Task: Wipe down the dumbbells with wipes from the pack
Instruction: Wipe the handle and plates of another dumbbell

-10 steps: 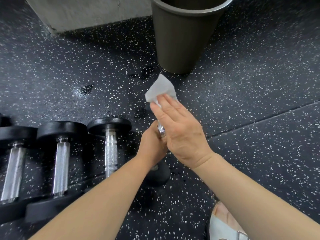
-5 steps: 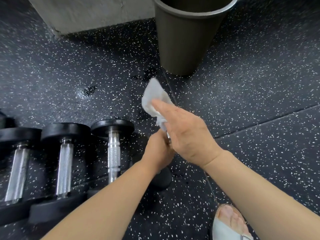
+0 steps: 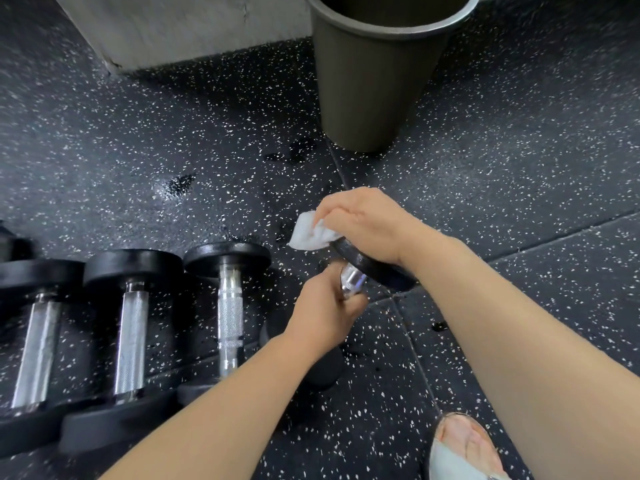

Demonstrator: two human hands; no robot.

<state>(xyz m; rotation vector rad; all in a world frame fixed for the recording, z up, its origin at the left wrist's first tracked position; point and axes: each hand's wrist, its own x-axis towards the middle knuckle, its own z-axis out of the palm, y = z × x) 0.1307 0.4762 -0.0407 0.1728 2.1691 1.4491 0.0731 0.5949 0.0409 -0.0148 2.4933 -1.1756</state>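
Tilted dumbbell (image 3: 375, 270): wipe (image 3: 308, 233) in right hand (image 3: 367, 225), left hand (image 3: 322, 313) round handle (image 3: 351, 283).

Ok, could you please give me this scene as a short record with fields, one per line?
left hand: grips the handle of the held dumbbell, which is tilted
right hand: holds a crumpled wipe against its upper plate
row of dumbbells: lying on the floor, at the left, untouched
bin: stands beyond the hands
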